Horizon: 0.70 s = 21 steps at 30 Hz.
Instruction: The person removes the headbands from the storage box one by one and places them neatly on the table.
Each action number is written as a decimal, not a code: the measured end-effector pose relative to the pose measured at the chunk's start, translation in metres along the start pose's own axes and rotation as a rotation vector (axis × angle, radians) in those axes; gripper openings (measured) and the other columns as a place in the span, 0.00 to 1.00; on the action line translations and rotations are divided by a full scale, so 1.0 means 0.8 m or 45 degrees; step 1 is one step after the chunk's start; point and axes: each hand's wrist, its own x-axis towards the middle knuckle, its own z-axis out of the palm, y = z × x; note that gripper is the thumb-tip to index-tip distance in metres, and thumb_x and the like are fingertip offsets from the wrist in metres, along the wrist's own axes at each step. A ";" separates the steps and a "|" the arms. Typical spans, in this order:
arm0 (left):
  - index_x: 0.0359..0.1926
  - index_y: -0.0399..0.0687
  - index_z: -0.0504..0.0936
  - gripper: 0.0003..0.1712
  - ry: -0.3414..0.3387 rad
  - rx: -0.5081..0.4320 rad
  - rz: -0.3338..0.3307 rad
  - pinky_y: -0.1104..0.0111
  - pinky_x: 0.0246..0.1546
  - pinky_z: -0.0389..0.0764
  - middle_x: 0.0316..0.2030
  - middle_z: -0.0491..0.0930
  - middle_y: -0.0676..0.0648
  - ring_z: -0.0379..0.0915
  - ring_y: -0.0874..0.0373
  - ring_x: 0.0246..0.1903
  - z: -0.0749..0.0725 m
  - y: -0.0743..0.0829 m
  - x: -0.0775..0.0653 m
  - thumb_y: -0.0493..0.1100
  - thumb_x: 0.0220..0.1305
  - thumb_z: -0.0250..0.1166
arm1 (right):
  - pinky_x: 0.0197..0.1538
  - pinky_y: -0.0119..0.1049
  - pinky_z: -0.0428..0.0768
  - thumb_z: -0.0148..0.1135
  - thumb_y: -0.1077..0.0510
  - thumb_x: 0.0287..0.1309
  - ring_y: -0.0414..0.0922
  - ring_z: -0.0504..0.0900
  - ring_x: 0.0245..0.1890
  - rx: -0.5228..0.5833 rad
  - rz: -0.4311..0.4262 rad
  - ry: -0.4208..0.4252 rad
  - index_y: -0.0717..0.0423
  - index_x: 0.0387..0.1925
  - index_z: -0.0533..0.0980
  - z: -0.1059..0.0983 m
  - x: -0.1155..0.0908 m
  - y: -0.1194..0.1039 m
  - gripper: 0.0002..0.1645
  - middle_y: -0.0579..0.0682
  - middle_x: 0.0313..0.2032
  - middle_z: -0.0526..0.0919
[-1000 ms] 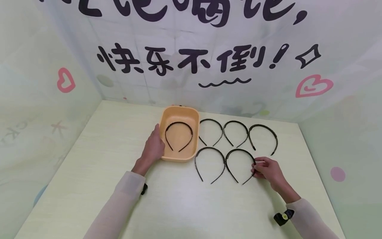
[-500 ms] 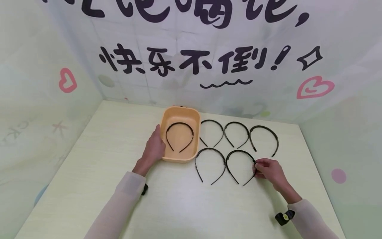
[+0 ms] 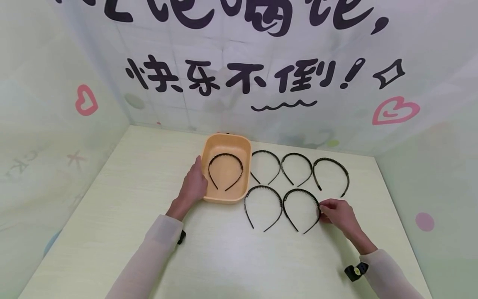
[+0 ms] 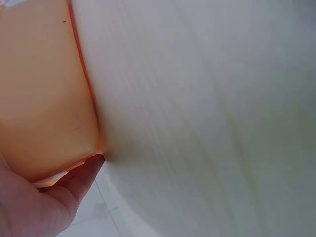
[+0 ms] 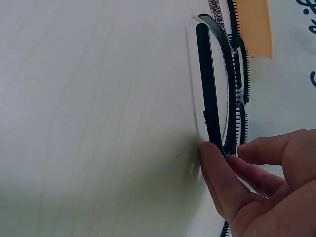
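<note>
An orange plastic box (image 3: 244, 182) stands on the table, a black toothed headband (image 3: 225, 154) lying inside it. My left hand (image 3: 193, 182) holds the box by its left side; in the left wrist view, fingers (image 4: 81, 182) reach the lower corner of its outer wall (image 4: 44, 94). To the right of the box, my right hand (image 3: 339, 214) pinches the right arm of a black headband (image 3: 298, 190) in the front row. The right wrist view shows this headband (image 5: 208, 84) between thumb and fingers. Beside it on the left lies another headband (image 3: 263, 187).
Behind the front row lie three more black headbands, a left one (image 3: 266, 151), a middle one (image 3: 296, 154) and a right one (image 3: 331, 159). The left one is partly hidden by the box. Printed sheeting (image 3: 209, 112) walls the pale table (image 3: 224, 257) at the back and sides.
The whole head view has shifted slightly right and down. Both hands keep their places at the box and the headband; no object has visibly moved on the table.
</note>
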 end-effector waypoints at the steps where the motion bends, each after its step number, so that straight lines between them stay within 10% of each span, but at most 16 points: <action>1: 0.77 0.33 0.40 0.38 -0.001 0.001 0.001 0.46 0.56 0.74 0.69 0.60 0.27 0.68 0.36 0.60 0.000 0.000 0.000 0.31 0.69 0.41 | 0.37 0.37 0.86 0.56 0.62 0.67 0.45 0.88 0.31 -0.003 0.000 0.000 0.73 0.51 0.78 0.000 0.000 0.000 0.18 0.61 0.39 0.87; 21: 0.77 0.33 0.40 0.38 -0.003 0.015 0.004 0.45 0.56 0.74 0.67 0.62 0.25 0.68 0.35 0.60 0.000 0.000 -0.002 0.31 0.69 0.40 | 0.37 0.39 0.86 0.56 0.60 0.68 0.46 0.87 0.33 -0.030 -0.007 0.009 0.74 0.49 0.77 -0.010 0.004 -0.004 0.18 0.62 0.38 0.86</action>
